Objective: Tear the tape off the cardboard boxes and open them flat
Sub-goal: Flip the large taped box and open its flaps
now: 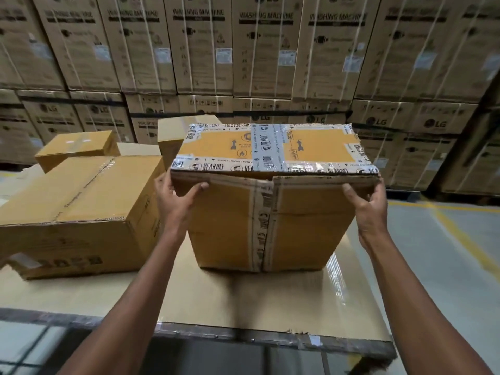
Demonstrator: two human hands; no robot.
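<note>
A brown cardboard box (305,223) stands on the cardboard-covered work surface (243,301) in the middle of the view. Printed white tape (266,150) runs across its top face and along the top edges. More tape runs down the seam of its near face, where the two flaps are slightly parted. My left hand (177,197) grips the box's near top-left corner, thumb on the front face. My right hand (365,204) grips the near top-right corner the same way.
A large closed box (78,212) lies to the left, with a smaller box (74,148) on top and others behind. Stacked washing machine cartons (265,52) wall off the back. Grey floor with a yellow line (460,239) lies to the right.
</note>
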